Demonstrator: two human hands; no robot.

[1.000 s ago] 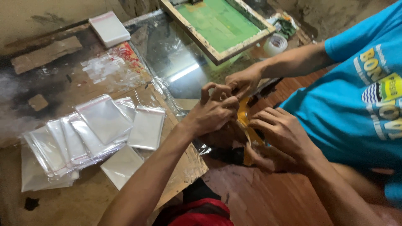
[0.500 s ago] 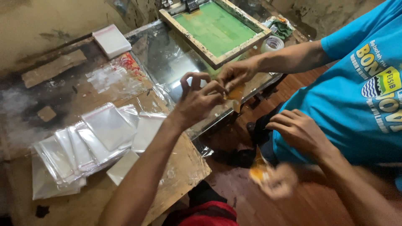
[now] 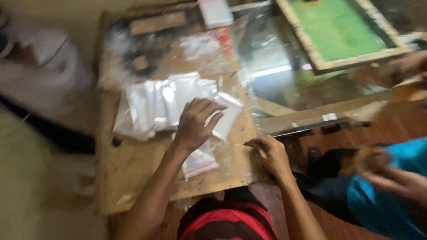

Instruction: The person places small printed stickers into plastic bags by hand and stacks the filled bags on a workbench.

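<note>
My left hand (image 3: 195, 122) lies on a fanned pile of small clear plastic bags (image 3: 153, 104) on the wooden table (image 3: 133, 173). Its fingers are bent over one bag (image 3: 227, 122) at the pile's right end. Another clear bag with a red strip (image 3: 200, 162) lies under my wrist. My right hand (image 3: 269, 153) rests at the table's near right edge with its fingers curled in; I see nothing in it. The whole view is motion-blurred.
A green printing screen in a wooden frame (image 3: 342, 31) lies on a glass sheet (image 3: 275, 66) at the back right. A white block (image 3: 215, 12) sits at the far edge. A person in a blue shirt (image 3: 391, 195) crouches at the right, hands blurred.
The view has swung left. My left hand has come away from the other person's hands near the glass and dropped onto the bag pile. My right hand now rests at the table edge.
</note>
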